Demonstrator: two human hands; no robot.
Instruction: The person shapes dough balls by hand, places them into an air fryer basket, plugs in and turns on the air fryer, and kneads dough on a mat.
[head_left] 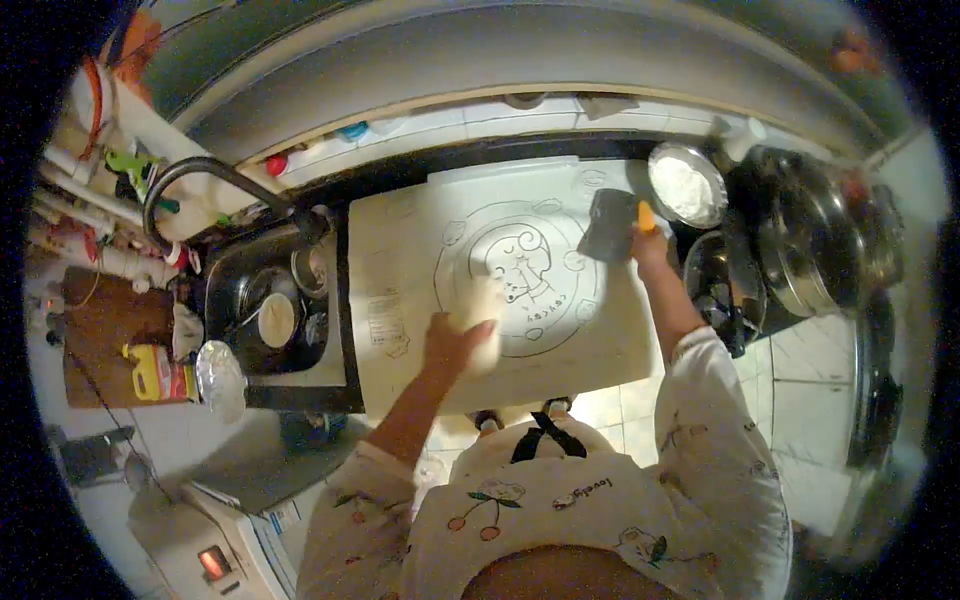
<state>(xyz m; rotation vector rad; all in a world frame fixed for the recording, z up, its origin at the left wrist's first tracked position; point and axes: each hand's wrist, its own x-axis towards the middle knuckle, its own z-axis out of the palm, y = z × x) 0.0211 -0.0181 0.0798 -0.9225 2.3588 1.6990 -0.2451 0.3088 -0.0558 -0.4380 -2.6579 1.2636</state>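
Note:
A pale mat (400,240) with a printed round cartoon drawing covers the counter in front of me. Over its lower middle, my left hand (455,340) is closed round a pale, elongated dough-like piece (486,325), blurred by motion. At the mat's right side my right hand (649,245) grips the orange handle of a flat grey scraper (608,226), its blade over the edge of the printed circle. Just beyond that hand, at the back right, a metal bowl (686,184) holds white powder.
To the left is a black sink (270,340) with a curved faucet (215,165) and dishes inside. A yellow bottle (150,374) and a foil-like silver dish (221,380) are beside it. Large metal pots (810,235) stand at the right, near a dark pan (722,280).

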